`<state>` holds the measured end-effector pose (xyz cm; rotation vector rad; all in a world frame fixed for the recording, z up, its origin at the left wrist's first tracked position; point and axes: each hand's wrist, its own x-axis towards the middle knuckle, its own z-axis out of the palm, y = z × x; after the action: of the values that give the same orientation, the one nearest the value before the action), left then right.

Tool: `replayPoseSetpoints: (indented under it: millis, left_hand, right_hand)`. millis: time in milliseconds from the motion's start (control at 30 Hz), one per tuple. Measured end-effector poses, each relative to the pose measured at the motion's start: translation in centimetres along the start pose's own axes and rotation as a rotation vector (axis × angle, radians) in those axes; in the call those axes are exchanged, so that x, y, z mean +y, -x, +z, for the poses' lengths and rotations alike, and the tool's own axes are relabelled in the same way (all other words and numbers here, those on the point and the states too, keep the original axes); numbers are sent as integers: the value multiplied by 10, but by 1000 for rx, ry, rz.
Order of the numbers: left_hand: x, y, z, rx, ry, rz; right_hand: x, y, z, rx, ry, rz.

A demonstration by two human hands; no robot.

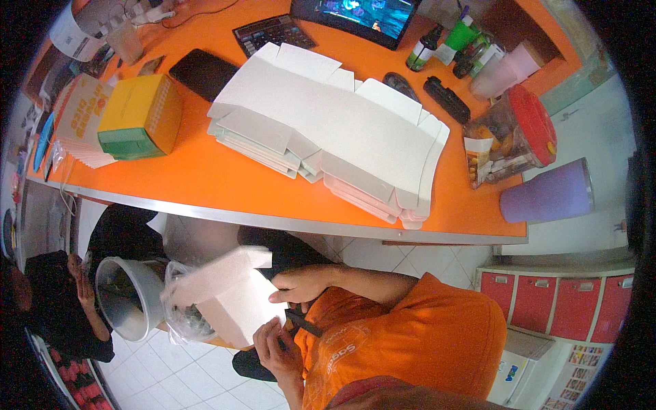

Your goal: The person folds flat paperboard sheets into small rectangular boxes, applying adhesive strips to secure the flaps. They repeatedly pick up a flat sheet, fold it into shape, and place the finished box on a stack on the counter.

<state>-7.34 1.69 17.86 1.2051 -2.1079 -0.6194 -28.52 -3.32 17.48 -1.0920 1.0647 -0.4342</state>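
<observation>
Head view: white cardboard box [240, 311] over the lap, both hands on its near edge, apparently steadying it from two sides! Right hand [302, 283], forearm across, index finger extended onto the edge; left hand [279, 348], wrist bent up, fingers seemingly pinching the corner. Flattened cartons [321, 113] lie stacked on the table [160, 181], likely for easy reach.
</observation>
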Motion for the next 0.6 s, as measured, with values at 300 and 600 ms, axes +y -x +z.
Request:
replayPoseSetpoints:
  millis: [300,600]
  left_hand:
    - [-4,4,5,64,329,-387]
    - [-21,24,4,166,796,-667]
  right_hand:
    - [11,-4,30,332,404,-481]
    - [8,-3,62,448,704,-681]
